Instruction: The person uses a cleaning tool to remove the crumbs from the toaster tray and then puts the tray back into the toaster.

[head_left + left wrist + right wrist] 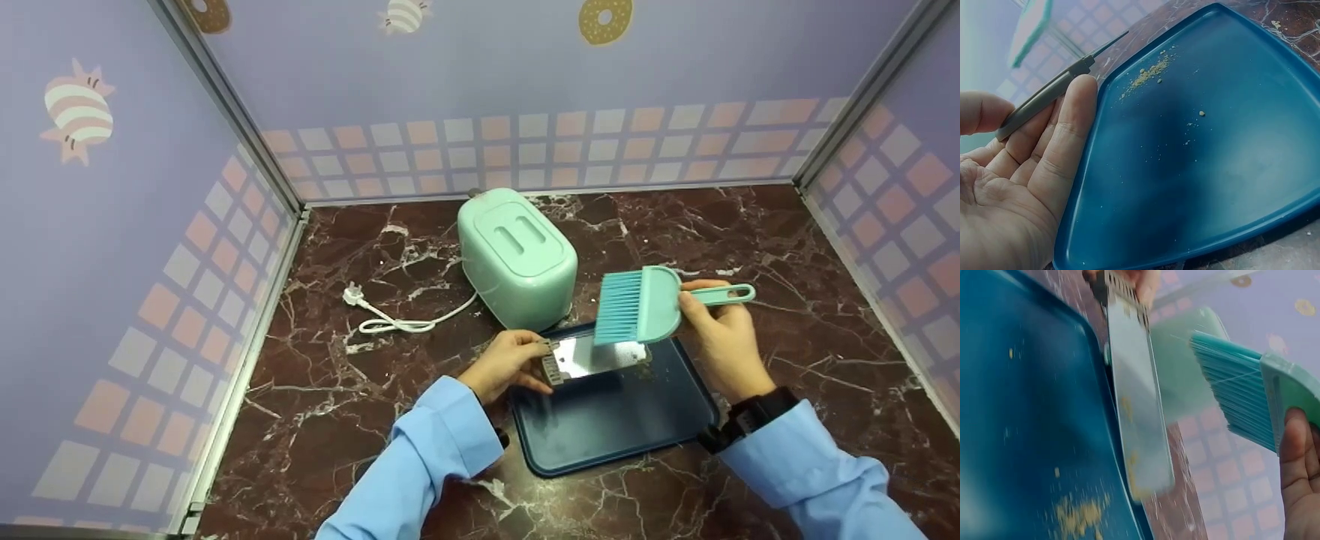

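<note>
My left hand pinches the slotted grey end of a thin metal crumb tray, held out over a dark blue tray. Yellowish crumbs cling to the crumb tray's surface in the right wrist view. In my right hand is the handle of a mint-green brush with blue-green bristles; in the head view these overlap the crumb tray's upper edge, while the right wrist view shows a gap between them. A small pile of crumbs lies near one edge of the blue tray, with specks scattered about.
Behind the blue tray stands a mint-green toaster, with two slots on top. Its white cord and plug lie to the left on the brown marbled tabletop. Lilac patterned panels enclose the back and sides.
</note>
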`<act>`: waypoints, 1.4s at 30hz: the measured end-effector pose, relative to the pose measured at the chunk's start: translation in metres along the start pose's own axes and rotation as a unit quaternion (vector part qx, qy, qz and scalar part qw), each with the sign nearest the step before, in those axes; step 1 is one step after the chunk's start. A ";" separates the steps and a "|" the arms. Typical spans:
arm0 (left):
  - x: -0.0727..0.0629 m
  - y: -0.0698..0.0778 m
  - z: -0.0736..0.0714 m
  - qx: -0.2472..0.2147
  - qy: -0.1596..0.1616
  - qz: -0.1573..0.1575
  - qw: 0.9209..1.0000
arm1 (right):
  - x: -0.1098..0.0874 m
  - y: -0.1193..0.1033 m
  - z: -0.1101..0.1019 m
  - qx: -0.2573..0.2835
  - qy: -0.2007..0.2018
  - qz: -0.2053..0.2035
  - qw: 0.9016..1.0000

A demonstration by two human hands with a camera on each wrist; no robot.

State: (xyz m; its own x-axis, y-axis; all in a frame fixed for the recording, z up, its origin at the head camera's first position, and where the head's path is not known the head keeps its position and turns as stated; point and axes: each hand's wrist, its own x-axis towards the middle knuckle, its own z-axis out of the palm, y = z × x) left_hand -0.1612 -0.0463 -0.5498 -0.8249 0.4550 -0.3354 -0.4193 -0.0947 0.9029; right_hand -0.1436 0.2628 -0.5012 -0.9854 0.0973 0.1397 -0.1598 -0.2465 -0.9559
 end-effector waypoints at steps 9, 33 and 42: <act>0.002 -0.001 0.005 0.002 -0.010 -0.008 1.000 | -0.003 0.011 0.028 -0.033 -0.048 0.026 0.998; 0.002 -0.002 0.005 0.010 -0.021 -0.004 1.000 | -0.002 0.023 0.013 -0.129 -0.043 0.044 0.990; 0.001 0.000 0.002 0.013 -0.009 -0.003 1.000 | 0.003 0.018 -0.012 -0.120 -0.018 0.052 0.991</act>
State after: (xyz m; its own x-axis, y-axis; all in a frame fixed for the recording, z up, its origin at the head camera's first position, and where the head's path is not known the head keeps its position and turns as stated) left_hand -0.1608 -0.0440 -0.5500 -0.8156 0.4714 -0.3355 -0.4135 -0.0693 0.9078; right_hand -0.1485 0.2701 -0.5216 -0.9980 0.0472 0.0416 -0.0424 -0.0168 -0.9990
